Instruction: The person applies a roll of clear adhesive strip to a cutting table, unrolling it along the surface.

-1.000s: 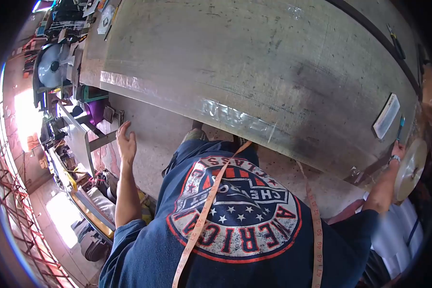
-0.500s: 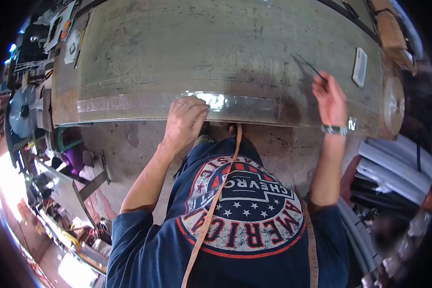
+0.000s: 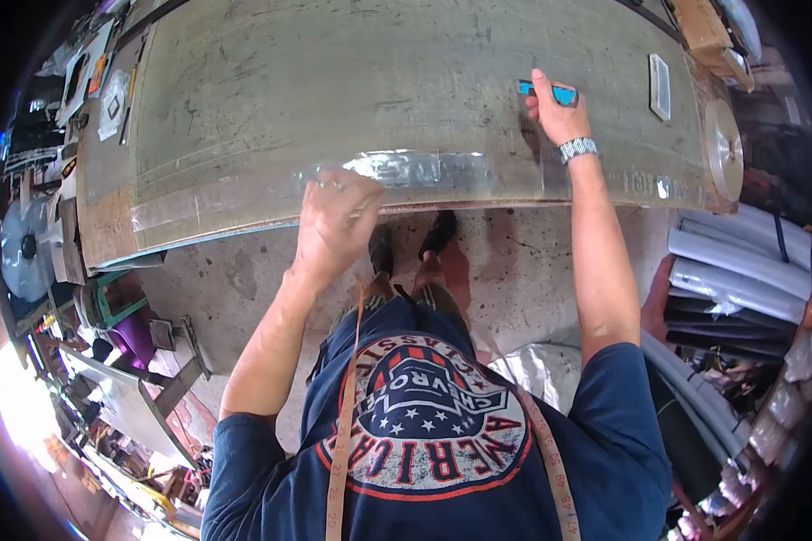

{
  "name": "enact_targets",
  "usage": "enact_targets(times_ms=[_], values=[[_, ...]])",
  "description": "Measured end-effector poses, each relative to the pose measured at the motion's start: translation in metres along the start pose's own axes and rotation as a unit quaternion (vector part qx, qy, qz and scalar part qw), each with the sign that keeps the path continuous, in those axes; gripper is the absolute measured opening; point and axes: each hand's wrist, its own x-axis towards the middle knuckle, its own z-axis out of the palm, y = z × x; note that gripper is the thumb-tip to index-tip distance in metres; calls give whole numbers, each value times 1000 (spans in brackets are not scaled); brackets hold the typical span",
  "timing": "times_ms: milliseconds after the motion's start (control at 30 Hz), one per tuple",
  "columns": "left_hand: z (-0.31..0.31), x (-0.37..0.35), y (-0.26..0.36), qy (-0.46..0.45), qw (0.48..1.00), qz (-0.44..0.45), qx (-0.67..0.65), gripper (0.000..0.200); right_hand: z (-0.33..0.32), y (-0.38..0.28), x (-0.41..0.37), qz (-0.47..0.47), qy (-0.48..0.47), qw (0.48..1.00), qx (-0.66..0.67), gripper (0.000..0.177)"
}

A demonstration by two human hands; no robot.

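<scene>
Blue colours one tool [image 3: 564, 96] in the right hand [image 3: 559, 115].

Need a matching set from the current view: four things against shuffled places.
1. blue tool
2. measuring tape
3. pale rectangular block
4. left hand

A. down both sides of the shirt front
B. at the near edge of the table
C. in the right hand
D. on the table, to the right of the right hand

Pairs: 1-C, 2-A, 3-D, 4-B
</scene>
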Motion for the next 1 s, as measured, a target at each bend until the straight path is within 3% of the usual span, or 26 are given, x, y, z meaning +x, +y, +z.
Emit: enact_targets(times_ms=[133, 200, 333, 533, 733, 1000], values=[[6, 41, -12, -40, 999, -3, -22, 31, 36, 0, -107, -36, -5, 985, 171, 46], [18, 68, -21, -89, 994, 41, -42, 37, 67, 9, -144, -84, 40, 968, 231, 36], [54, 115, -34, -236, 966, 86, -61, 47, 81, 5, -155, -190, 55, 971, 134, 27], [83, 150, -35, -381, 912, 134, -67, 50, 86, 0, -158, -220, 63, 969, 89, 21], [98, 154, -42, -420, 891, 166, -42, 43, 84, -2, -157, -219, 59, 972, 57, 19], [100, 147, -42, -388, 907, 157, -56, 32, 87, -3, -155, -225, 65, 971, 45, 18]])
